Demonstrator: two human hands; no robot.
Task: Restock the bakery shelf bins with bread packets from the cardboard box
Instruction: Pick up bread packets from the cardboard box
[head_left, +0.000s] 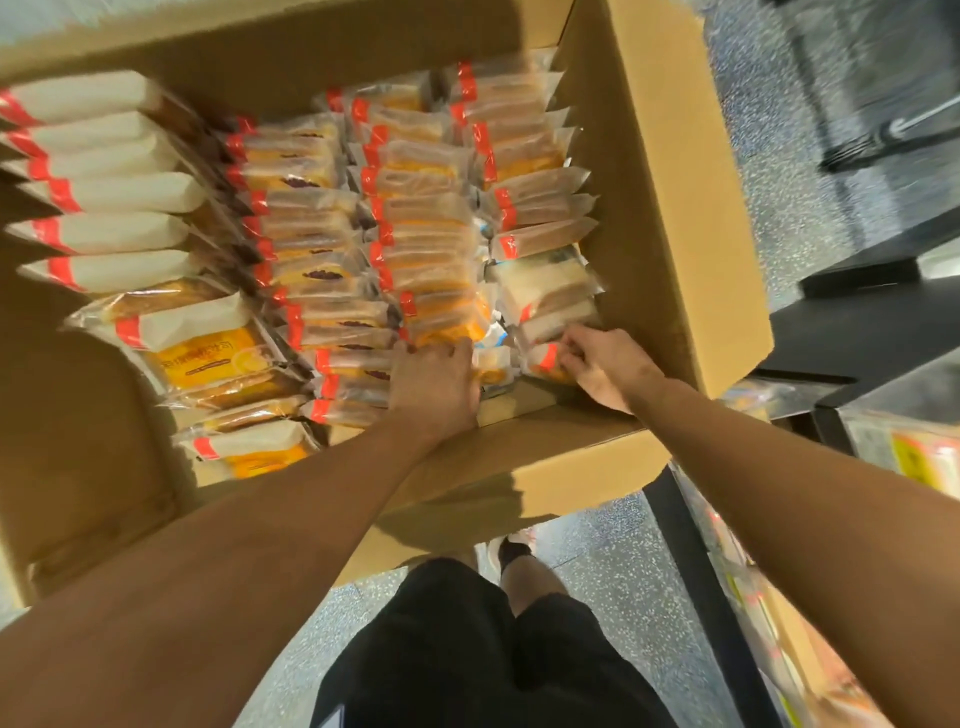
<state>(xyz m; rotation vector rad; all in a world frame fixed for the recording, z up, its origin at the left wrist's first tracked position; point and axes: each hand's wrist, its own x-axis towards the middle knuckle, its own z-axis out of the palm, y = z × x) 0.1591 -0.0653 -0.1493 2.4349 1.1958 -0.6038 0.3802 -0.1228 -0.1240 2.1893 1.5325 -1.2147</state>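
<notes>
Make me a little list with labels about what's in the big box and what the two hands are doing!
container: open brown cardboard box, flaps folded out
contents: rows of clear plastic bread packets with red seals, standing on edge; white-wrapped packets at the left
left hand: fingers curled into the packets in the middle rows near the box's near edge
right hand: pinching a small clear packet with a red seal in the near right corner
floor: grey speckled floor
beside box: dark shelf at the right holding more packets
</notes>
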